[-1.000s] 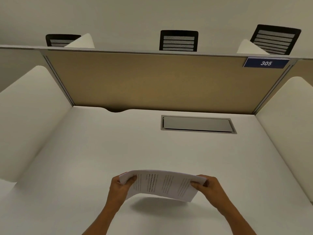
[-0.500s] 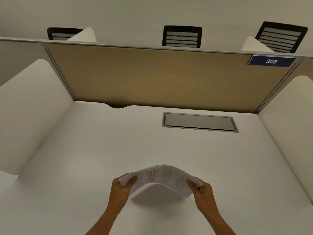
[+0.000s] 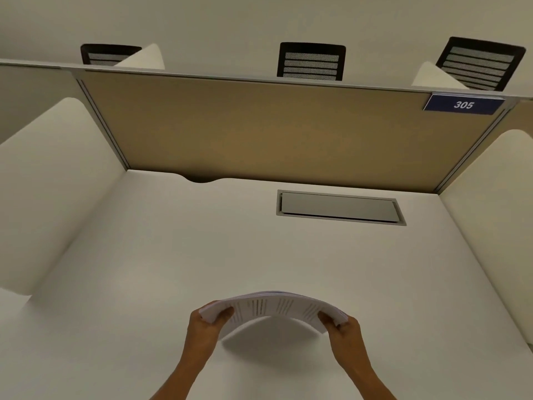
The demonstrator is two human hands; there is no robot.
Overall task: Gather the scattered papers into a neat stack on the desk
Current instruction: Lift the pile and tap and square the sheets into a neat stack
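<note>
Head view: a stack of white printed paper sheets (image 3: 274,308), bowed upward into an arch with lines of dark text on its near face, is held above the white desk surface (image 3: 178,255), its middle raised and its shadow on the desk directly beneath. The left hand (image 3: 206,327) clamps the stack's left end, thumb on the near face and fingers (image 3: 203,313) wrapped behind the edge; the right hand (image 3: 344,332) clamps the right end in the same manner, thumb in front, fingers curled closed around the edge. Both forearms enter from the lower edge of the frame. Beyond the fingertips, well apart from the stack, a rectangular grey metal cable hatch (image 3: 340,207) is set flush in the desk, toward the right-hand side. Farther still stands a tan fabric partition panel (image 3: 259,131), bearing a dark blue plate numbered 305 (image 3: 463,104) at its upper right corner. White curved side dividers (image 3: 52,183) flank both hands. Three black mesh chair backs (image 3: 311,62) show above the partition.
</note>
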